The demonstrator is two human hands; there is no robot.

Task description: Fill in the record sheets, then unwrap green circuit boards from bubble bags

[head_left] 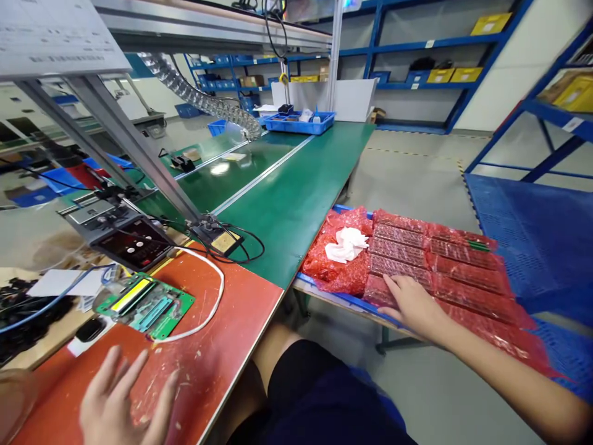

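My right hand [412, 301] reaches to the right and rests with its fingers stretched out on a row of packs in red bubble wrap [402, 254]. These packs lie side by side in a blue tray [340, 295]. Crumpled white tissue [346, 245] sits on loose red bubble wrap at the tray's left end. Over the red mat [185, 383], my left hand [125, 402] hovers with its fingers spread and nothing in them. Just beyond it lies a green circuit board [148, 306] with a yellow-lit display, and a white cable runs beside it.
A black soldering station [132, 242] stands behind the board, under a metal frame. The green bench top [278, 198] stretches away to a blue parts tray [301, 123]. Blue shelving [430, 43] with yellow bins lines the back. A blue pallet [546, 228] lies on the right.
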